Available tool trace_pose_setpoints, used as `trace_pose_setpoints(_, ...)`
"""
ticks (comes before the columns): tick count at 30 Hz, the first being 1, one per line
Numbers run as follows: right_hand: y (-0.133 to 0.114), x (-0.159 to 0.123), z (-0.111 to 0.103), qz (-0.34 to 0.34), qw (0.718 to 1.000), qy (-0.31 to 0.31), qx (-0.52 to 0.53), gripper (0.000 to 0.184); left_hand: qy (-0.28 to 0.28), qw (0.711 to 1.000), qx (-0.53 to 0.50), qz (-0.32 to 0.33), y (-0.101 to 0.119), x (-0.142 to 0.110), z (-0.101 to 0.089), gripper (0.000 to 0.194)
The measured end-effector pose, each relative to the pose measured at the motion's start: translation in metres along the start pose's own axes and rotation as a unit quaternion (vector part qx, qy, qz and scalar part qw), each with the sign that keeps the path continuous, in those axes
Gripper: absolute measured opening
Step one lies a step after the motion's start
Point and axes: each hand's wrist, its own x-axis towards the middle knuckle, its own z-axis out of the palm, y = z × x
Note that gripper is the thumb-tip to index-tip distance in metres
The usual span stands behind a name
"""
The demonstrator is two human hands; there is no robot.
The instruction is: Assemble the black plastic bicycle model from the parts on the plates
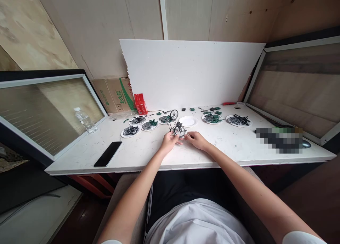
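Note:
A small black model bicycle (179, 129) is held up just above the table, its thin spoked wheels showing. My left hand (169, 142) is closed on its near left side, thumb and fingers pinching the frame or lower wheel. At the other end, my right hand (196, 140) has its fingers pressed together against the bicycle by the right wheel; what exactly lies between those fingertips is too small to tell. Just beyond the hands stands a bare white plate (188, 121). A plate of green and black parts (165, 120) sits behind the bicycle.
More plates with dark parts (130, 131), green parts (150, 125) and black curved parts (239, 120) line the table. A phone (108, 154) lies front left. A water bottle (85, 120), red box (140, 104) and cardboard carton (114, 95) stand left; a mouse (306, 143) lies right.

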Motion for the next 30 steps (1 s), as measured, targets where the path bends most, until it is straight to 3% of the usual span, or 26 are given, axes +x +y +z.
trace_pose_setpoints(18,-0.0021,-0.0017,-0.0032,-0.004,0.997,-0.025,0.077,0.064,0.018,1.000,-0.001,0.024,-0.0028,0.0035,-0.0005,0.055)
trace_pose_setpoints(30,-0.0003,-0.0005,0.0002,-0.007,0.997,0.002,0.071,0.062,0.015,1.000,0.006,0.023,-0.0021,0.0033,-0.0007,0.054)
